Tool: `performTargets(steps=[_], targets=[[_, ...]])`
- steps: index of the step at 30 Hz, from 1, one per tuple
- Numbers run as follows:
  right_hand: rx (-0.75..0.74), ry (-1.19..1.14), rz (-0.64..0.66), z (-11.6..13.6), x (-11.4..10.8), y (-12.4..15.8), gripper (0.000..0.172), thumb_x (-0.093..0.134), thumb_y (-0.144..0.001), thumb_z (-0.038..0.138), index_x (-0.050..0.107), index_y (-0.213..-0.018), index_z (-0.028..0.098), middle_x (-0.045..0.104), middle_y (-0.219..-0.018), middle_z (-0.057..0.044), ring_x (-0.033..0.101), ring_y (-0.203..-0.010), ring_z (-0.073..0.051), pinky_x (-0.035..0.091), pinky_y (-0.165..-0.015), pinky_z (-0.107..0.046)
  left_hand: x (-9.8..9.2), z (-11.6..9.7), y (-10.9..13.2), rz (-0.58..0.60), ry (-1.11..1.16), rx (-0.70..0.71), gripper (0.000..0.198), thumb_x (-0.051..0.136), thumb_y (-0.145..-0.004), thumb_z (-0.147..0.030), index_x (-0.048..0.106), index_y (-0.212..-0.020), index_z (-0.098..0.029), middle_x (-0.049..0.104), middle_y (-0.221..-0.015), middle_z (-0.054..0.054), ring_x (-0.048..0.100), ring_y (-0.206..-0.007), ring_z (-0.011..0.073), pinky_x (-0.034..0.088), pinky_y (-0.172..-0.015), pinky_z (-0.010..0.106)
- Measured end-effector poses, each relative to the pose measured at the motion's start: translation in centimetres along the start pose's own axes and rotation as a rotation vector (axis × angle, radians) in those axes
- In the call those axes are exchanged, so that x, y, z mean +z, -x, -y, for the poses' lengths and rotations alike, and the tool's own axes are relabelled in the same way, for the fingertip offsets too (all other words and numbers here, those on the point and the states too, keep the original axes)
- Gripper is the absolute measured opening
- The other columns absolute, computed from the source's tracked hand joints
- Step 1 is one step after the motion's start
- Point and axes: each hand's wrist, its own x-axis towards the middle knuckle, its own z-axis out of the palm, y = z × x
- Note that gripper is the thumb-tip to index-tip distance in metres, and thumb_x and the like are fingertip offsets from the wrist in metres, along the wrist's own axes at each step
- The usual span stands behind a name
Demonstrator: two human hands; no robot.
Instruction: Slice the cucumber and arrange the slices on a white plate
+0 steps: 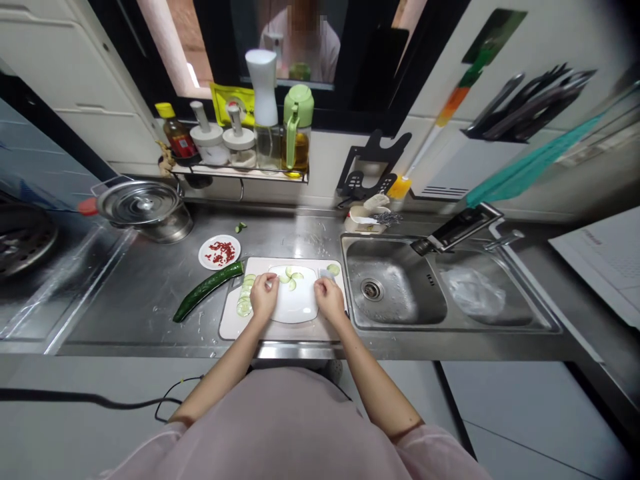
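White plate (295, 308) w/ a few cucumber slices (291, 275) sits on cutting board (232, 328). L hand (265, 295) & R hand (330, 300) nr opp. rims, fingers bent; can't tell how tight or on what. Risk: a bumped rim could scatter slices.

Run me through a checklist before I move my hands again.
1. White plate resting on the cutting board: ok.
2. Cucumber pieces inside the plate's rim: ok, grouped toward its far side.
3. More cucumber slices within reach: ok, on the board beside your left hand.
4. Long cucumber off the white plate: ok, it lies to the left.
5. Red pieces contained: ok, on the small plate.
6. Right hand free: cannot tell; its fingertips are blurred.
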Motion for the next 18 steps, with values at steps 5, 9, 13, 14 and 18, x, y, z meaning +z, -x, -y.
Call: performTargets(steps=[5, 9, 13, 14, 18], targets=[[0.007, -0.023, -0.006, -0.2, 0.1, 1.2, 0.024, 0.042, -0.086, 0.027, 0.065, -0.087, 0.018, 0.065, -0.085, -0.004, 0.056, -0.081, -0.017, 0.042, -0.075, -0.025, -1.5, 1.5, 3.8, 0.011, 0.087, 0.041, 0.024, 0.053, -0.084, -0.037, 0.067, -0.094, -0.02, 0.067, -0.089, 0.003, 0.055, -0.067, 0.0136, 0.047, -0.073, 0.027], [0.015, -0.02, -0.003, -0.1, 0.1, 2.3, 0.024, 0.043, -0.085, 0.027, 0.065, -0.085, 0.019, 0.064, -0.081, -0.004, 0.056, -0.078, -0.017, 0.042, -0.073, -0.026, -3.2, 3.5, 5.4, -0.015, 0.06, -0.009, 0.025, 0.054, -0.082, -0.038, 0.067, -0.095, -0.02, 0.067, -0.087, 0.003, 0.056, -0.068, 0.015, 0.048, -0.073, 0.028], [0.005, -0.041, -0.013, 0.0, 0.1, 3.1, 0.025, 0.042, -0.084, 0.028, 0.065, -0.084, 0.019, 0.064, -0.077, -0.003, 0.056, -0.075, -0.017, 0.041, -0.07, -0.026, -5.3, 5.5, 5.4, -0.091, 0.025, -0.095, 0.028, 0.053, -0.082, -0.039, 0.067, -0.097, -0.02, 0.066, -0.088, 0.004, 0.056, -0.068, 0.0152, 0.048, -0.071, 0.027], [0.004, -0.048, -0.015, 0.0, 0.1, 3.3, 0.025, 0.042, -0.084, 0.028, 0.065, -0.083, 0.019, 0.063, -0.076, -0.003, 0.056, -0.074, -0.017, 0.041, -0.07, -0.026, -5.7, 6.0, 5.2, -0.103, 0.014, -0.111, 0.029, 0.053, -0.081, -0.04, 0.068, -0.097, -0.02, 0.066, -0.088, 0.004, 0.056, -0.067, 0.0153, 0.048, -0.071, 0.028], [-0.006, -0.07, -0.032, 0.1, 0.3, 3.9, 0.027, 0.041, -0.084, 0.031, 0.065, -0.082, 0.019, 0.063, -0.074, -0.003, 0.055, -0.072, -0.018, 0.041, -0.068, -0.026, -7.3, 7.2, 4.7, -0.136, -0.032, -0.16, 0.031, 0.052, -0.081, -0.041, 0.068, -0.099, -0.021, 0.066, -0.089, 0.004, 0.056, -0.067, 0.0155, 0.048, -0.073, 0.029]])
